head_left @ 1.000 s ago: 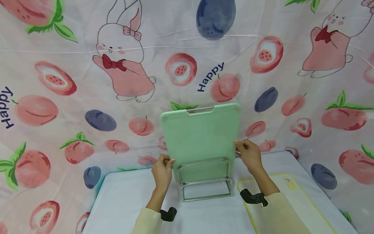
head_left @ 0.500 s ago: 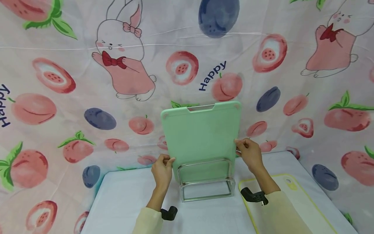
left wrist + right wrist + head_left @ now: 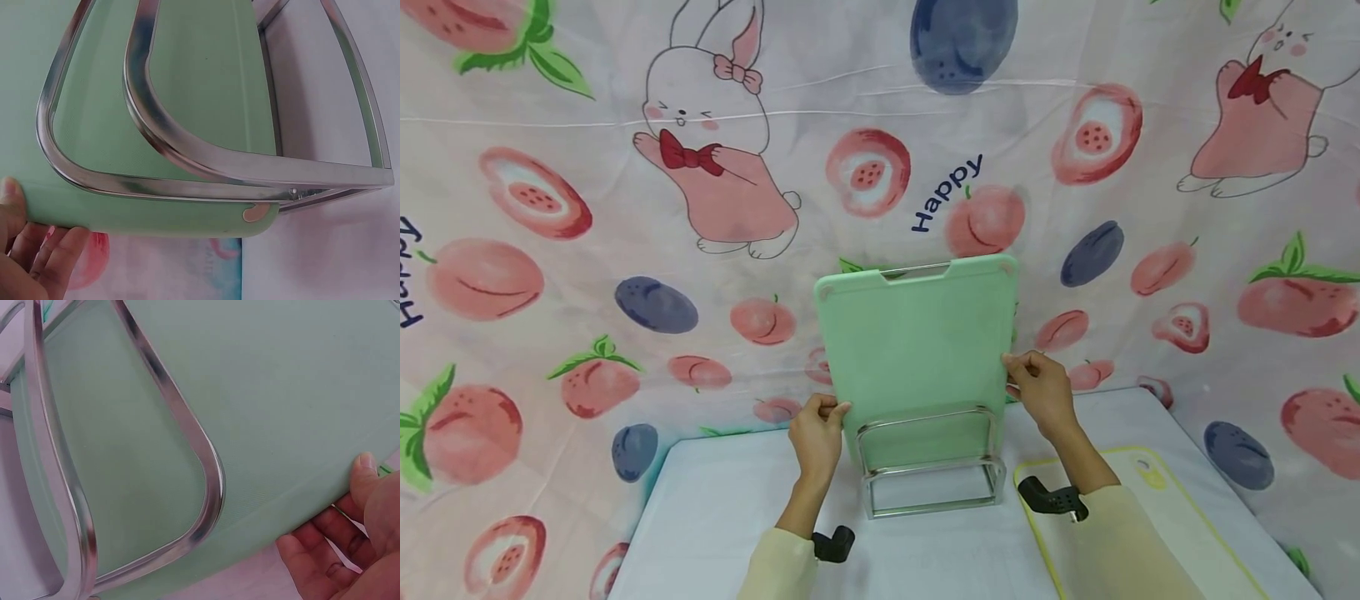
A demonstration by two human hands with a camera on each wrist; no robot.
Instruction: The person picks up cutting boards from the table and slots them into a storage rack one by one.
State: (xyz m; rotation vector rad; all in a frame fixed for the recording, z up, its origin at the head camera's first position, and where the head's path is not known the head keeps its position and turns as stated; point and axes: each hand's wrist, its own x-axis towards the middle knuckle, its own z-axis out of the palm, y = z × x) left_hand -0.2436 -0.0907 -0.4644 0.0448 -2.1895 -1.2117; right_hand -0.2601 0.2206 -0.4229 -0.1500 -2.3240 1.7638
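A green cutting board [image 3: 917, 350] stands upright in a metal rack [image 3: 932, 504], behind its front wire loops. My left hand [image 3: 817, 437] pinches the board's left edge, thumb on the near face and fingers behind. At the opposite edge my right hand [image 3: 1043, 396] pinches the board a little higher up. In the left wrist view, the board's lower corner with a beige pad [image 3: 255, 212] shows beside the rack's steel loop [image 3: 156, 137]. The right wrist view shows the thumb [image 3: 364, 469] on the green face close to the edge, outside the rack's loop [image 3: 209, 475].
A white cutting board with a yellow rim [image 3: 1150, 475] lies flat on the table at the right, partly under the right forearm. The table [image 3: 715, 517] has a white cover. Behind it hangs a fruit-and-rabbit printed cloth [image 3: 820, 83].
The green board's top edge sits slightly higher in the head view than a second ago. Both hands keep their hold, and the head view has shifted slightly.
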